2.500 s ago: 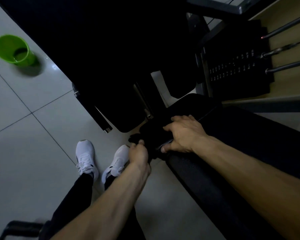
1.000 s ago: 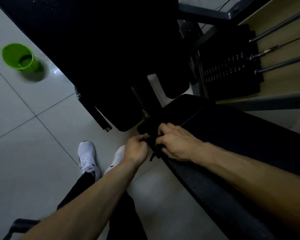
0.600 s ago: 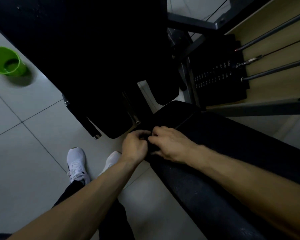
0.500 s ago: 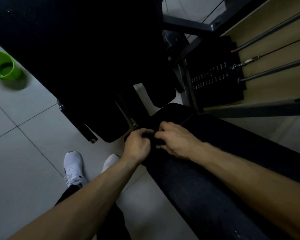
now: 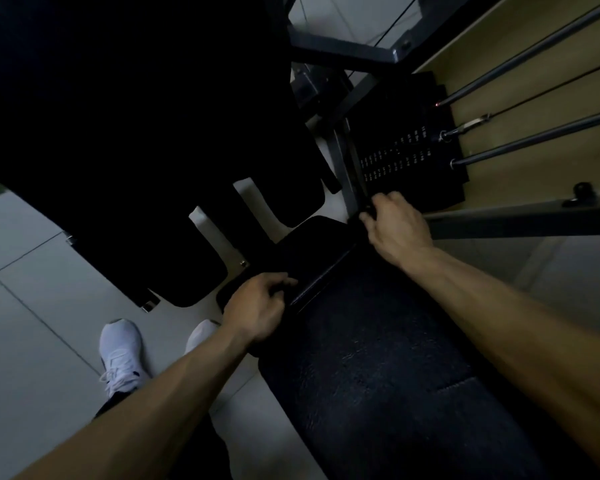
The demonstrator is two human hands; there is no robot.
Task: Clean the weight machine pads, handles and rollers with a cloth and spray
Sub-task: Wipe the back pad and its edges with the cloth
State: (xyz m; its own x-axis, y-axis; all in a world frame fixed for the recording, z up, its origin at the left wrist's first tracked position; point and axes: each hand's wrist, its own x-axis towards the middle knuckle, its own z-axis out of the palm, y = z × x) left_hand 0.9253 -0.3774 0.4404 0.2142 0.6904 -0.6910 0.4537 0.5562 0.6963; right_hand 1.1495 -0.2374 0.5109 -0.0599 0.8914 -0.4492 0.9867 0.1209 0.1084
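Cloth [image 5: 312, 258] stretched flat over the end of the bench pad [image 5: 378, 368], near corner pinched by left hand [image 5: 257, 308], far corner seemingly gripped by right hand [image 5: 394, 226]; likely spread wide to cover more per wipe

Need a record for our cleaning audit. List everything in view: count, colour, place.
black padded bench: one, black, lower right
large black machine pad: one, black, upper left
black numbered weight stack: one, white marks, upper right
grey steel guide rods: two, grey, from stack to right edge
grey metal frame beam: one, grey, right
pale tiled floor: pale grey, left
white sneakers: two, white, bottom left
left hand: at bench end, fingers curled
right hand: by stack's corner, fingers curled; cloth indistinguishable
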